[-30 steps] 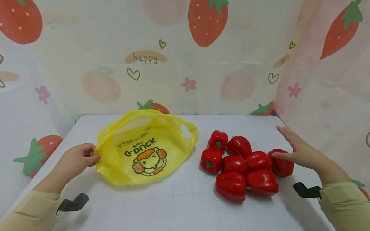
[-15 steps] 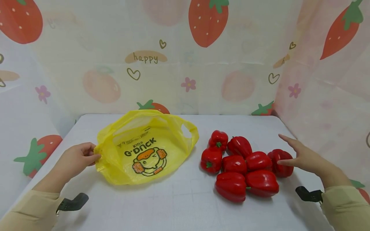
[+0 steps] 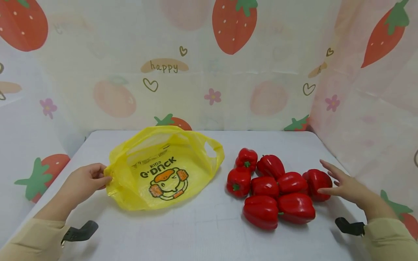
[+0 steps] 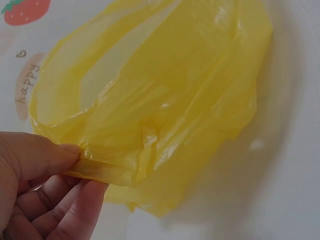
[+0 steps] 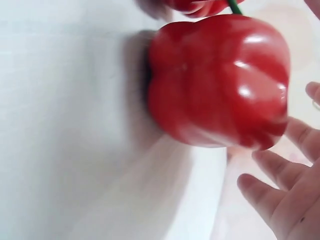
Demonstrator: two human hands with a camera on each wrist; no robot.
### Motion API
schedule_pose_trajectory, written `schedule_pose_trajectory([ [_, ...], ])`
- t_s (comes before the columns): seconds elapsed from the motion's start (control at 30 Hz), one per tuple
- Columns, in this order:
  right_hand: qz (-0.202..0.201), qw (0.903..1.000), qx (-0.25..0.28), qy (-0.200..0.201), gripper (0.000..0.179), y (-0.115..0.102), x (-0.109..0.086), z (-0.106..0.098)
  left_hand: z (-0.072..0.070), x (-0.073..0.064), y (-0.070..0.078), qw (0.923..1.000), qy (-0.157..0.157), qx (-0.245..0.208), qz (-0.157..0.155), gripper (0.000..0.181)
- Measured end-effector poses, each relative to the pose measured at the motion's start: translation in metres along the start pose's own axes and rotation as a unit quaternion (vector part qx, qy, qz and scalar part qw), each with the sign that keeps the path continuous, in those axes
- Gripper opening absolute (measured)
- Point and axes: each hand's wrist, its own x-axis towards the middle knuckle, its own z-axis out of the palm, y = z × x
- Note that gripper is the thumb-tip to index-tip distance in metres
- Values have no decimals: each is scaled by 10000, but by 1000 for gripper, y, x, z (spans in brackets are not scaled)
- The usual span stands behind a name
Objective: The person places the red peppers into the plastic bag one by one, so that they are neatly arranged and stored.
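My left hand (image 3: 83,181) pinches the edge of a yellow plastic bag (image 3: 169,181) between thumb and fingers; the left wrist view shows the thumb pressing the folded film of the bag (image 4: 165,110). The bag lies with its mouth spread, a cartoon duck printed inside view. At the right, my right hand (image 3: 347,186) is beside the rightmost red bell pepper (image 3: 318,184), fingers spread and thumb overlapping it in the head view. In the right wrist view, the fingers (image 5: 272,175) lie right at the end of that glossy bell pepper (image 5: 215,80).
Several more red bell peppers (image 3: 265,186) cluster left of that one on the white table (image 3: 196,235). A strawberry-print cloth (image 3: 202,79) stands behind and along both sides. Black camera mounts (image 3: 349,226) stick out from the cuffs.
My right hand has come down and nearer to me, to the side of the rightmost bell pepper. The left hand keeps its pinch on the bag, nearly still.
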Motion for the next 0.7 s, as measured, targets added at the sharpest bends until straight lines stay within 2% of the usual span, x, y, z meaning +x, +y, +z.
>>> schedule_pose_trajectory([
  [0.13, 21, 9997, 229, -4, 99, 7, 1, 5, -1, 0, 0, 10000, 30, -5, 1, 34],
  [0.43, 572, 9976, 394, 5, 107, 25, 4, 15, 1, 0, -2, 10000, 47, -21, 6, 31],
  [0.7, 588, 9972, 439, 133, 109, 33, 8, 21, 1, 0, -2, 9999, 140, -34, 86, 30],
])
